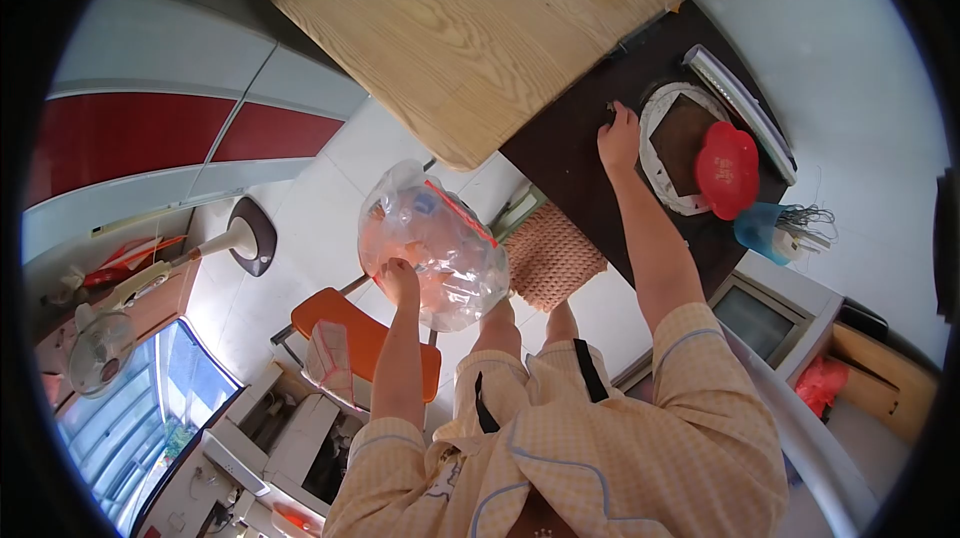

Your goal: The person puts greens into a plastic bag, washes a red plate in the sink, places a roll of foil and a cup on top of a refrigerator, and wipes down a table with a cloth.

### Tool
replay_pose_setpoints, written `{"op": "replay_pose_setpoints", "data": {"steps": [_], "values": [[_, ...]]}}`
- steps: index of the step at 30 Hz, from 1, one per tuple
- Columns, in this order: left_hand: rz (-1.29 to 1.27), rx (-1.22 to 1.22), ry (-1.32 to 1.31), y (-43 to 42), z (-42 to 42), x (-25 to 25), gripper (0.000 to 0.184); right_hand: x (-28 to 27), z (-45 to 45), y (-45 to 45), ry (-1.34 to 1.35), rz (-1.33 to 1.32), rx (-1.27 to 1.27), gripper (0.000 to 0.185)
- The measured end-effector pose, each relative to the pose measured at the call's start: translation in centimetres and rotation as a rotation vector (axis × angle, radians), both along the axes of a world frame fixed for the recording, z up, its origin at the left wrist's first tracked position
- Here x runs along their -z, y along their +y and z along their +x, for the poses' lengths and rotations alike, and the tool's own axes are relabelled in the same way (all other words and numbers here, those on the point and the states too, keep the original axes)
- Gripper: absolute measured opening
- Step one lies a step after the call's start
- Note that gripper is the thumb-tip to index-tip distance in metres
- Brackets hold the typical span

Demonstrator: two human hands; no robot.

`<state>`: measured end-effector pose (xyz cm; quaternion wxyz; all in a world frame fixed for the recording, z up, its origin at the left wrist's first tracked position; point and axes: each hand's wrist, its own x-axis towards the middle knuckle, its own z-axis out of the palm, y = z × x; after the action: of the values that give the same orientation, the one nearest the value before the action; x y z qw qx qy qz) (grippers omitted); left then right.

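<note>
My left hand [401, 284] is closed on a large clear plastic bag [440, 253], which is puffed out and has a red strip along its upper side. Some blue and orange shows through the plastic. Over the dark brown tabletop [565, 153], my right hand [620, 138] has its fingers pinched together at a small dark thing, too small to name. Just right of that hand lies a white-rimmed ring-shaped piece [655, 143] with a brown middle. A red scalloped dish or lid [727, 170] overlaps its right side.
A light wooden tabletop [460, 28] adjoins the dark one. A long white box [740, 108] lies by the wall, near a blue container [762, 230] with wires. Below are an orange chair [365, 338] and a woven brown seat cover [550, 258]. A pedestal fan [100, 353] stands left.
</note>
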<state>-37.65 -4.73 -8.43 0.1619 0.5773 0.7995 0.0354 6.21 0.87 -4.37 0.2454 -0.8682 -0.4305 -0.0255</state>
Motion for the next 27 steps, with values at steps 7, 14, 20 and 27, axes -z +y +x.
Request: {"op": "replay_pose_setpoints", "data": {"steps": [7, 14, 20, 27], "values": [[0.04, -0.016, -0.043, -1.6, 1.4, -1.1, 0.012, 0.9, 1.8, 0.5, -0.237, -0.266, -0.173, 0.021], [0.245, 0.071, -0.144, -1.7, 4.1, -3.8, 0.01, -0.7, -0.7, -1.2, -0.252, -0.323, -0.181, 0.007], [-0.182, -0.326, -1.276, -2.1, 7.2, -3.7, 0.017, -3.7, -12.3, -4.6, 0.305, -0.009, -0.547, 0.019], [-0.411, -0.665, -1.848, -3.3, 6.0, -4.6, 0.022, -5.2, -24.5, -9.4, 0.519, -0.127, -0.946, 0.036]]}}
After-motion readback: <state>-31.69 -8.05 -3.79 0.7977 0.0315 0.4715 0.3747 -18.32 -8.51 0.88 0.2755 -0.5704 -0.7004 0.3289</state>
